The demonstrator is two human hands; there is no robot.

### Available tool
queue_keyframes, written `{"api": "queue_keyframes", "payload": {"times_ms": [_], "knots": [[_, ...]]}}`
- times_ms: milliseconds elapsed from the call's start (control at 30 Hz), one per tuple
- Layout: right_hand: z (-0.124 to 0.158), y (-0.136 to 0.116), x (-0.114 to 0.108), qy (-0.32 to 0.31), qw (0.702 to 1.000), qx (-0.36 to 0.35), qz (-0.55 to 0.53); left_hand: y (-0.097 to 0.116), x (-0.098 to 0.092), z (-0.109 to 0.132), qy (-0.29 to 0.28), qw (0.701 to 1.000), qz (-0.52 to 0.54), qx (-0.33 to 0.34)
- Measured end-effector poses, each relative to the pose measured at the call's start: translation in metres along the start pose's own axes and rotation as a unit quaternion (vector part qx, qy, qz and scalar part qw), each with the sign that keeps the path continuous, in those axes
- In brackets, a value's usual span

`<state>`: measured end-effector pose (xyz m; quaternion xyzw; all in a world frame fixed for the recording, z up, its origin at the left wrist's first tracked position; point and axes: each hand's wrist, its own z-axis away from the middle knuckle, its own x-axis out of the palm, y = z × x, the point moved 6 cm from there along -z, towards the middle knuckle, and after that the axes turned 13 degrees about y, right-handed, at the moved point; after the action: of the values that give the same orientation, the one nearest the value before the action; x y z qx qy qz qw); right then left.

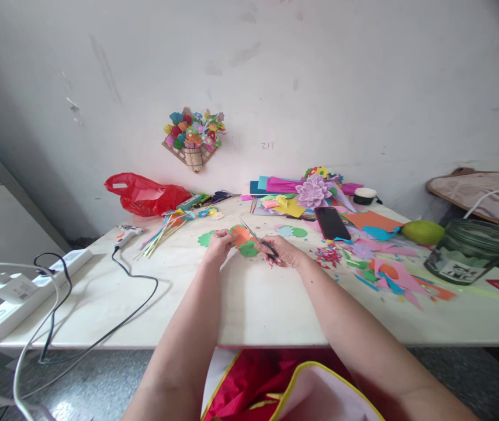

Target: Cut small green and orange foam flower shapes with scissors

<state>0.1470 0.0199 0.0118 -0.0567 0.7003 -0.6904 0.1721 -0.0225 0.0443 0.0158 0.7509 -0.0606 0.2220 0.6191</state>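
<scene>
My left hand pinches the edge of an orange paper piece above the table. In my right hand is a pair of scissors, its fingers through the dark handles. The blades point up and left beside the orange paper. Directly below the orange piece lies a green scalloped paper cutout. Another green cutout rests left of my left hand. Behind my right hand are a pale blue and a green cutout. Small red and blue scraps are heaped to the right.
A glue gun with a black cord and a power strip are at left. A red plastic bag sits behind. A phone, paper offcuts and a glass jar occupy the right side.
</scene>
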Motion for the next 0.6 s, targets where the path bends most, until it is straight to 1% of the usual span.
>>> {"api": "queue_keyframes", "payload": {"times_ms": [267, 600], "knots": [[0.0, 0.001, 0.0, -0.003, 1.0, 0.006, -0.01, 0.001, 0.0, 0.001, -0.001, 1.0, -0.005, 0.003], [-0.008, 0.01, -0.003, 0.006, 1.0, -0.014, -0.009, 0.0, 0.0, 0.001, 0.001, 1.0, 0.008, -0.011]]}}
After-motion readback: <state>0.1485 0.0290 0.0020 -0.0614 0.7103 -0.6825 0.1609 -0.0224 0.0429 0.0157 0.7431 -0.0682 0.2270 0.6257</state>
